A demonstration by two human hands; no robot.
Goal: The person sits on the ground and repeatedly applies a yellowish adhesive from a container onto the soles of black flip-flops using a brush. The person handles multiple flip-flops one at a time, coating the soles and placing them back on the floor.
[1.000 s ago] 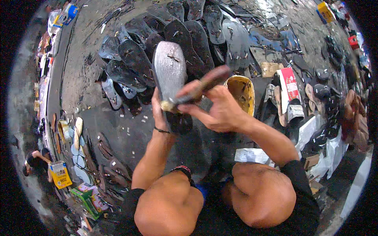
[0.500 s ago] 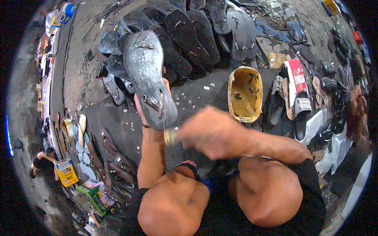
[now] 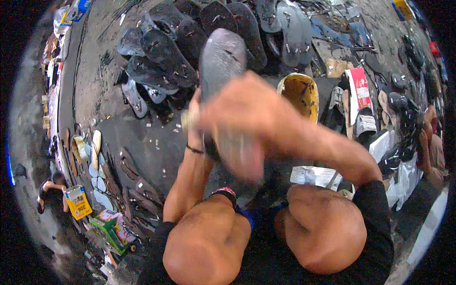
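Note:
My left hand point(image 3: 194, 103) grips a dark grey sandal sole point(image 3: 222, 54) from behind and holds it up over my knees. Most of that hand's fingers are hidden by the sole. Across its front passes my right hand point(image 3: 249, 102), smeared by motion and closed round a small tool point(image 3: 186, 119). Only the tool's pale, blurred end shows, beside my left wrist, so its kind is unclear. Just right of my right hand stands a yellow oval tub point(image 3: 313, 97), its inside smeared with dark specks.
Beyond the held sole lies a heap of dark soles point(image 3: 166, 52). Sandals point(image 3: 365, 123) and a red-and-white box point(image 3: 359, 88) are on the right. Slippers point(image 3: 97, 152) and a green box point(image 3: 111, 230) sit at left. Other people are at both sides.
The sole has moved right and turned more upright. My right hand has swept up and across its front, carrying the tool up and left. The tub is now partly covered by my right arm.

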